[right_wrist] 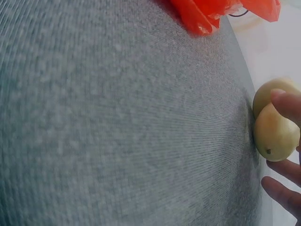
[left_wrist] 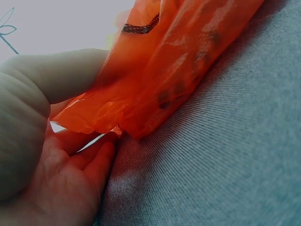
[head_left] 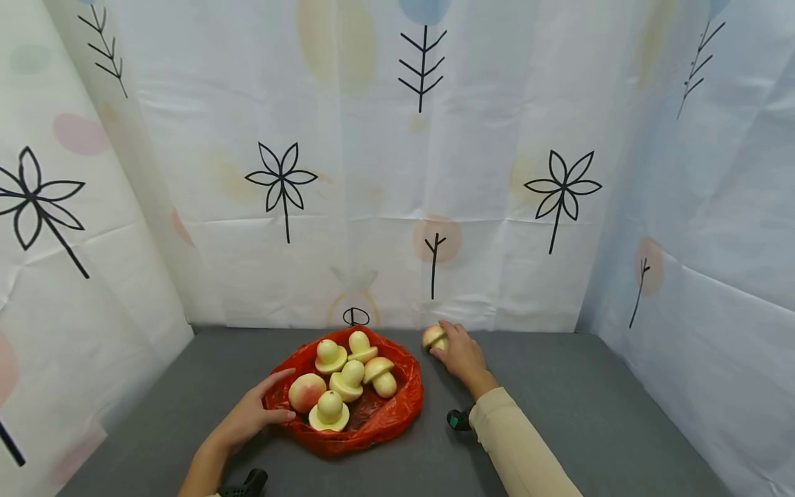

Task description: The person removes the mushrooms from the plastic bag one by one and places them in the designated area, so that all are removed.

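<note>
My left hand (head_left: pixel 247 415) holds the left rim of a red plastic bag (head_left: pixel 402 413), its thumb on one side of the film and its fingers on the other. Inside the bag sit several pale yellow toy mushrooms (head_left: pixel 346 381) with pinkish caps, some cap-down with stems up. To the right and behind the bag, my right hand (head_left: pixel 462 357) holds another toy mushroom (head_left: pixel 434 337) at the table surface. The right wrist view shows the thumb over that mushroom (right_wrist: pixel 276 134) and fingers beside its stem end, partly cut off by the frame.
A grey cloth-covered table (head_left: pixel 559 407) lies under everything. White patterned curtains (head_left: pixel 484 207) hang behind it and at both sides. Dark wrist-camera mounts (head_left: pixel 458 420) are near both wrists.
</note>
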A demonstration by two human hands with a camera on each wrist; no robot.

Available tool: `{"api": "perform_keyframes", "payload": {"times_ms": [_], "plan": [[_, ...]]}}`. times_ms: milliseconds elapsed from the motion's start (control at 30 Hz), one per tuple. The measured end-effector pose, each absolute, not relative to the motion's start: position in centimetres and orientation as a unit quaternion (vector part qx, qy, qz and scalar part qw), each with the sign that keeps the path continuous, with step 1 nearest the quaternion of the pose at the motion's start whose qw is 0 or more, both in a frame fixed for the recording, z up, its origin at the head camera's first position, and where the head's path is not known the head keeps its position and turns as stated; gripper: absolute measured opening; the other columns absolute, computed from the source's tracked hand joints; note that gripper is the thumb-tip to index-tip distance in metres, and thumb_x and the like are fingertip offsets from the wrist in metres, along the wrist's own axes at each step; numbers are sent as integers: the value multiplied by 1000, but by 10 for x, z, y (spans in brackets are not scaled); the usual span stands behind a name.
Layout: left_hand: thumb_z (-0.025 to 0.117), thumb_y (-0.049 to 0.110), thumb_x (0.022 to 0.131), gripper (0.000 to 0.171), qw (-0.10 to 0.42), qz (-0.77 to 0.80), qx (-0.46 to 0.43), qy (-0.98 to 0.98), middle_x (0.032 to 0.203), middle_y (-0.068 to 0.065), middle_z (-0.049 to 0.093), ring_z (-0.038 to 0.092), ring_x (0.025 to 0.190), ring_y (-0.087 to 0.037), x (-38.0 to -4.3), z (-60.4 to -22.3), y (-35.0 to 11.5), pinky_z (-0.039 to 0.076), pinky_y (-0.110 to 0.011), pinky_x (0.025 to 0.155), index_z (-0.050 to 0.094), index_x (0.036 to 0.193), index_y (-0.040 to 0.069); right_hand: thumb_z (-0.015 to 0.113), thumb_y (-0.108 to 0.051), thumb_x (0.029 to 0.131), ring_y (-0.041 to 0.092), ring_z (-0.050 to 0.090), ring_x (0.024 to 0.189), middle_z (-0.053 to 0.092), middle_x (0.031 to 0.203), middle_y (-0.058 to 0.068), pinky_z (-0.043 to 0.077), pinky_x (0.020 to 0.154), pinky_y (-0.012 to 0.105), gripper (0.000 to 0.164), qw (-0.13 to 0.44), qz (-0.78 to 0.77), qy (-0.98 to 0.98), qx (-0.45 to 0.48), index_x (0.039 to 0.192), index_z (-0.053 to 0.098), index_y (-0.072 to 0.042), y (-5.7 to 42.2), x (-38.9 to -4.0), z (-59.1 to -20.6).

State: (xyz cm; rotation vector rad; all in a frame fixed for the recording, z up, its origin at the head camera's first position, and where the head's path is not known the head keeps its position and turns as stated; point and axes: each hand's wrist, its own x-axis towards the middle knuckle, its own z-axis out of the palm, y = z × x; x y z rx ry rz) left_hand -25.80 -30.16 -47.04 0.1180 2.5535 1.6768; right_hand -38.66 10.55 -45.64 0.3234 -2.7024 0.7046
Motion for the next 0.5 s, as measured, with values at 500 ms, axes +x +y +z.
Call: {"api": "perform_keyframes", "payload": {"times_ms": [500], "plan": [[78,21,81,79,43,547,44,835,150,-25,28,28,133,-43,-256,-467,-301,40,-53,101,38,148,12,83,-30,78,37,46,122,46,141,15,44,90,52,80,141,259,-943,152,144,45,-10,114,-387,-454]]}}
